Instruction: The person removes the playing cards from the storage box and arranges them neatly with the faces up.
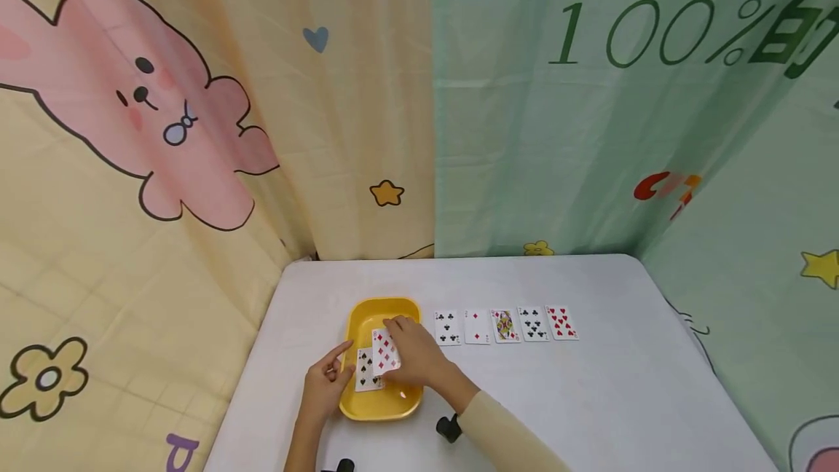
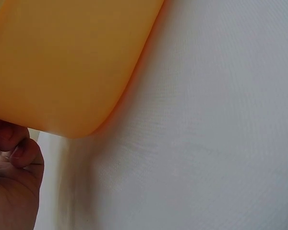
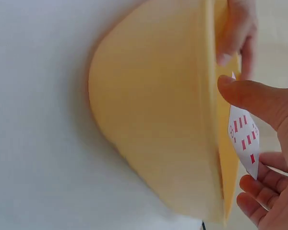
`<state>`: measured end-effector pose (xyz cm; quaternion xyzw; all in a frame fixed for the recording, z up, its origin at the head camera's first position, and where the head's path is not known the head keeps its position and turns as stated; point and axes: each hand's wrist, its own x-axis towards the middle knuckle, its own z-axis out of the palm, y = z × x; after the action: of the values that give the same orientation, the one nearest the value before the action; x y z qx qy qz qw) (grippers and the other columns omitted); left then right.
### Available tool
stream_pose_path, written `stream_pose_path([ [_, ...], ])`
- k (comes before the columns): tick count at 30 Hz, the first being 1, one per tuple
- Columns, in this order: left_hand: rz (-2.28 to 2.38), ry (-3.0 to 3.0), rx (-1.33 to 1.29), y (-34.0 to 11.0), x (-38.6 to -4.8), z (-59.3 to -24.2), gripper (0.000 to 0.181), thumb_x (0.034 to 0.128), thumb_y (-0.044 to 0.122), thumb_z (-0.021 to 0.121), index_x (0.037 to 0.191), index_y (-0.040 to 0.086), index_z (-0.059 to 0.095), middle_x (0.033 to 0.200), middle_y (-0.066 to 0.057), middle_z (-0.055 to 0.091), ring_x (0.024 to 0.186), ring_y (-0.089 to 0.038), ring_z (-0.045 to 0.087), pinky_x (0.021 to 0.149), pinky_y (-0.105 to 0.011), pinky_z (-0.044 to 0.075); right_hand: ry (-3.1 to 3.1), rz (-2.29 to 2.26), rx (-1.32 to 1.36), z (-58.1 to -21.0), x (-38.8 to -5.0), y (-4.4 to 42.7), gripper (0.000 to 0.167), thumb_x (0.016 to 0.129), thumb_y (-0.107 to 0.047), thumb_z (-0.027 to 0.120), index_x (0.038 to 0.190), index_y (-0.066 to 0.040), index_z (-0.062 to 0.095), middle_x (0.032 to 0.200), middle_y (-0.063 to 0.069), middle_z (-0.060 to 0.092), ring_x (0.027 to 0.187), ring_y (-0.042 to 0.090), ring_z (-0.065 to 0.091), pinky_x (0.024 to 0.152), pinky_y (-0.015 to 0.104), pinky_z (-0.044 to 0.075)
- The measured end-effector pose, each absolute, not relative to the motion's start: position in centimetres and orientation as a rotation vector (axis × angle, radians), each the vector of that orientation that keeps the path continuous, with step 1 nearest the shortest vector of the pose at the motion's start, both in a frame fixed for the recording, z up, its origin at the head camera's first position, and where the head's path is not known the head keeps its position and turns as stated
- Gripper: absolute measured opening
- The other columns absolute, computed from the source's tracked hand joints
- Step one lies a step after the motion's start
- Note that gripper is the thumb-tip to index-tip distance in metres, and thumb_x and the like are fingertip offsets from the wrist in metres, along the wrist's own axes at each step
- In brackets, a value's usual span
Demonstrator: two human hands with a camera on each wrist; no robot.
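A yellow tray [image 1: 373, 408] stands on the white table, and a spades card [image 1: 363, 377] lies in its left part. Over the tray my right hand [image 1: 419, 355] holds a diamonds card [image 1: 385, 352] by its edges; in the right wrist view that card [image 3: 243, 136] sits between thumb and fingers. My left hand [image 1: 321, 388] grips the tray's left rim, thumb inside. In the left wrist view the left hand's curled fingers [image 2: 14, 143] meet the tray's edge [image 2: 67, 96].
Right of the tray a row of face-up cards lies on the table: a clubs card [image 1: 448, 328], a diamonds card [image 1: 477, 327], a picture card [image 1: 505, 326], another clubs card [image 1: 533, 324] and a hearts card [image 1: 561, 323]. Curtains [image 1: 367, 108] hang behind.
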<state>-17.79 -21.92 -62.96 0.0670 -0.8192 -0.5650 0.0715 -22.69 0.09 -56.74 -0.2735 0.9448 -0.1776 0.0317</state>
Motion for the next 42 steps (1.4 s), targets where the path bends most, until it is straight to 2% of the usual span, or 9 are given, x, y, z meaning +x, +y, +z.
stream_pose_path([
  [4, -1.707, -2.466, 0.238, -21.8, -17.8, -63.0, 0.045, 0.0883, 0.001, 0.076, 0.131, 0.015, 0.071, 0.079, 0.001, 0.045, 0.054, -0.001, 0.032, 0.045, -0.017, 0.03, 2.939, -0.638, -0.802, -55.8, -22.9, 2.9, 0.087, 0.075, -0.05, 0.088, 0.147, -0.016, 0.054, 0.144, 0.005, 0.053, 0.127, 0.022, 0.053, 0.112, 0.04, 0.047],
  [10, -1.718, -2.494, 0.273, -21.8, -17.8, -62.8, 0.046, 0.0905, 0.003, 0.075, 0.134, 0.017, 0.07, 0.083, -0.001, 0.044, 0.058, -0.003, 0.033, 0.049, -0.018, 0.03, 2.964, -0.722, -0.692, -55.2, -22.8, 6.8, 0.092, 0.071, -0.048, 0.092, 0.148, -0.015, 0.052, 0.145, 0.008, 0.052, 0.13, 0.026, 0.052, 0.112, 0.045, 0.047],
  [15, -1.705, -2.521, 0.298, -21.9, -17.8, -62.8, 0.046, 0.0907, 0.003, 0.075, 0.134, 0.018, 0.07, 0.083, -0.001, 0.045, 0.059, -0.004, 0.035, 0.05, -0.018, 0.031, 2.971, -0.761, -0.592, -55.8, -22.3, 9.5, 0.096, 0.069, -0.046, 0.094, 0.148, -0.011, 0.051, 0.146, 0.011, 0.052, 0.131, 0.029, 0.052, 0.112, 0.048, 0.047],
  [20, -1.695, -2.528, 0.319, -21.9, -17.7, -62.7, 0.046, 0.0907, 0.004, 0.074, 0.134, 0.019, 0.069, 0.083, -0.001, 0.046, 0.061, -0.004, 0.035, 0.05, -0.018, 0.031, 2.999, -0.712, -0.517, -57.3, -21.7, 11.4, 0.091, 0.068, -0.046, 0.095, 0.144, -0.014, 0.055, 0.143, 0.01, 0.052, 0.127, 0.028, 0.053, 0.109, 0.048, 0.049],
  [27, -1.689, -2.527, 0.319, -21.7, -17.8, -62.5, 0.046, 0.0906, 0.004, 0.074, 0.134, 0.018, 0.07, 0.083, -0.001, 0.046, 0.061, -0.005, 0.036, 0.05, -0.018, 0.032, 3.017, -0.643, -0.581, -59.5, -20.9, 12.7, 0.092, 0.061, -0.047, 0.098, 0.137, -0.011, 0.06, 0.13, 0.01, 0.057, 0.114, 0.026, 0.052, 0.098, 0.047, 0.05],
  [37, -1.696, -2.529, 0.332, -21.7, -17.7, -62.7, 0.046, 0.0905, 0.005, 0.075, 0.134, 0.019, 0.07, 0.083, -0.002, 0.045, 0.061, -0.006, 0.036, 0.051, -0.018, 0.031, 2.966, -0.645, -0.588, -61.3, -19.9, 12.0, 0.09, 0.063, -0.05, 0.094, 0.137, -0.01, 0.06, 0.13, 0.008, 0.056, 0.117, 0.026, 0.052, 0.102, 0.048, 0.048],
  [42, -1.693, -2.535, 0.34, -21.7, -17.8, -62.7, 0.045, 0.0909, 0.007, 0.074, 0.134, 0.019, 0.07, 0.084, -0.001, 0.045, 0.062, -0.007, 0.037, 0.05, -0.019, 0.031, 2.965, -0.62, -0.592, -61.8, -19.6, 11.7, 0.09, 0.064, -0.054, 0.093, 0.136, -0.011, 0.06, 0.129, 0.008, 0.056, 0.116, 0.026, 0.052, 0.099, 0.048, 0.048],
])
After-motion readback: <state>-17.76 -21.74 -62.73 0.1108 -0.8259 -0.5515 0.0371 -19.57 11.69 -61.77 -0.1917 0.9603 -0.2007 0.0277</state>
